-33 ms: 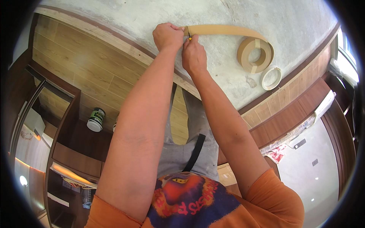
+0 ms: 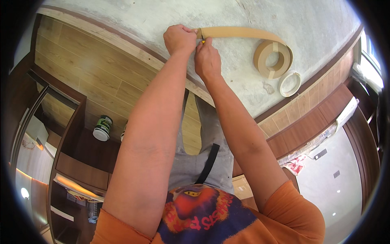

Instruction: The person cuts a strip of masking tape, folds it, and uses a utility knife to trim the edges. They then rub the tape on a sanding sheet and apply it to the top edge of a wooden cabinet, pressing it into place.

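A roll of brown tape point(image 2: 263, 57) lies on the grey, concrete-like surface point(image 2: 162, 20), and a flat tape strip point(image 2: 231, 31) runs from it to the left. My left hand point(image 2: 178, 39) is closed on the strip's end, thumb and finger pinching it. Just to the right, my right hand point(image 2: 208, 59) grips a small cutter knife point(image 2: 202, 39) with a yellow part and a thin dark blade. The blade lies across the strip close to my left fingertips. Most of the knife's handle is hidden in my right fist.
A white ring-shaped roll point(image 2: 280, 84) lies beside the brown roll. The raised surface ends in a wooden edge point(image 2: 138, 57) on my side. Lower down, a dark tub with a white end point(image 2: 102, 128) stands by brown cabinets point(image 2: 81, 168); wood-look planks point(image 2: 97, 77) cover the floor.
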`<act>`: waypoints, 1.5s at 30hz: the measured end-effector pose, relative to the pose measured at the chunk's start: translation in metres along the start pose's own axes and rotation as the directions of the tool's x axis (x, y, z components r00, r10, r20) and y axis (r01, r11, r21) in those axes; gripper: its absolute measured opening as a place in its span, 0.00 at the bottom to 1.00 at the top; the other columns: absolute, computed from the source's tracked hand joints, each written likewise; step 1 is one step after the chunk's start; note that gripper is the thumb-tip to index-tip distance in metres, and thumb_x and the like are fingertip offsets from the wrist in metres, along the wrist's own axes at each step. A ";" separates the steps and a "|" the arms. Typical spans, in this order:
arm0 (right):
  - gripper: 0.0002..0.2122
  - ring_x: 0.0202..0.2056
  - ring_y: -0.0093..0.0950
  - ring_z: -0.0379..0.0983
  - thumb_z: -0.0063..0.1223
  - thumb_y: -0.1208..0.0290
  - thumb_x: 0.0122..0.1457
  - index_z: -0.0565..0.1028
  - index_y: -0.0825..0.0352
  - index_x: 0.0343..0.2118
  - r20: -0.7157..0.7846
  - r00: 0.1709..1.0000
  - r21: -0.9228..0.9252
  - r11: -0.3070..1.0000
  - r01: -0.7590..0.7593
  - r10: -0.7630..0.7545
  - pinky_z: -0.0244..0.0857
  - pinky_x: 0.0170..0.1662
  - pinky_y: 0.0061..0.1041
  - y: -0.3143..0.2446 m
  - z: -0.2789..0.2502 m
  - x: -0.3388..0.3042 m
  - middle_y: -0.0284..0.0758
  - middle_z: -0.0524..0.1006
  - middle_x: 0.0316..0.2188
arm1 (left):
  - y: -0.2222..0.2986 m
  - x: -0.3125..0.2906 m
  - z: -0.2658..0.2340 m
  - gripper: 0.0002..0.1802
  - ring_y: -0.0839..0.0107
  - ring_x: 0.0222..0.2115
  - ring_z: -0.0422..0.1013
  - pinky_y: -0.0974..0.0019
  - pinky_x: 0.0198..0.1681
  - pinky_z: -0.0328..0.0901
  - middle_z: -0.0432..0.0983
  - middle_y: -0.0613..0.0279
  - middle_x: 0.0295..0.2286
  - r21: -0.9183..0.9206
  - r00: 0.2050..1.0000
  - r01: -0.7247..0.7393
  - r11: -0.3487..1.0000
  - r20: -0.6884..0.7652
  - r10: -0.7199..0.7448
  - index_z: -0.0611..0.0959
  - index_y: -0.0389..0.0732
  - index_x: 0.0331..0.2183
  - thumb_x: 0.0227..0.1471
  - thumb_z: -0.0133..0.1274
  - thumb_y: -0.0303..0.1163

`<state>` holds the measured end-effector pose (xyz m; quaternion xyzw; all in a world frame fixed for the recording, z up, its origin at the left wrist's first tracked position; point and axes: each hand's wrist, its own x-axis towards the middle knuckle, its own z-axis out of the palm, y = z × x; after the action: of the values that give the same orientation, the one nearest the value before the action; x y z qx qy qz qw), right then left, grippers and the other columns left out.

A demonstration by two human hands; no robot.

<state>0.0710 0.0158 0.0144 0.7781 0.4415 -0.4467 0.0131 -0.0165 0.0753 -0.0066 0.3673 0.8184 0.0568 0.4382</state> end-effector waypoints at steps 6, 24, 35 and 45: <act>0.13 0.37 0.62 0.76 0.38 0.63 0.73 0.64 0.71 0.45 -0.021 1.000 -0.006 1.000 0.021 -0.021 0.68 0.41 0.58 0.001 0.003 0.006 0.61 0.79 0.32 | 0.004 0.005 0.000 0.10 0.61 0.27 0.81 0.58 0.35 0.74 0.85 0.56 0.25 0.003 1.000 0.005 1.000 -0.006 -0.005 0.89 0.40 0.24 0.48 0.72 0.35; 0.13 0.36 0.59 0.78 0.40 0.63 0.73 0.64 0.70 0.44 0.008 0.999 0.009 0.999 -0.043 0.043 0.69 0.41 0.56 0.028 0.018 -0.024 0.59 0.80 0.30 | -0.001 0.008 -0.001 0.11 0.63 0.25 0.79 0.60 0.33 0.74 0.84 0.56 0.23 -0.036 0.999 -0.049 0.998 -0.005 0.049 0.89 0.39 0.25 0.47 0.72 0.36; 0.14 0.40 0.52 0.77 0.49 0.58 0.70 0.70 0.64 0.48 -0.145 0.983 -0.011 0.993 0.115 -0.115 0.70 0.43 0.49 0.082 -0.028 -0.041 0.48 0.80 0.38 | -0.010 0.008 -0.002 0.17 0.67 0.29 0.78 0.62 0.36 0.73 0.83 0.60 0.28 0.039 0.985 -0.173 0.984 -0.005 0.174 0.86 0.39 0.37 0.48 0.72 0.37; 0.25 0.59 0.46 0.66 0.67 0.69 0.55 0.74 0.61 0.57 -0.317 0.886 -0.106 0.941 0.322 -0.339 0.59 0.64 0.47 0.070 -0.062 -0.037 0.44 0.70 0.58 | -0.020 -0.011 -0.017 0.25 0.67 0.32 0.74 0.61 0.40 0.73 0.73 0.61 0.35 0.140 0.873 -0.487 0.862 0.107 0.476 0.84 0.42 0.49 0.47 0.72 0.31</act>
<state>0.1543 -0.0261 0.0514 0.7547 0.5743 -0.2943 -0.1178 -0.0370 0.0574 0.0033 0.5961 0.6872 0.0848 0.4064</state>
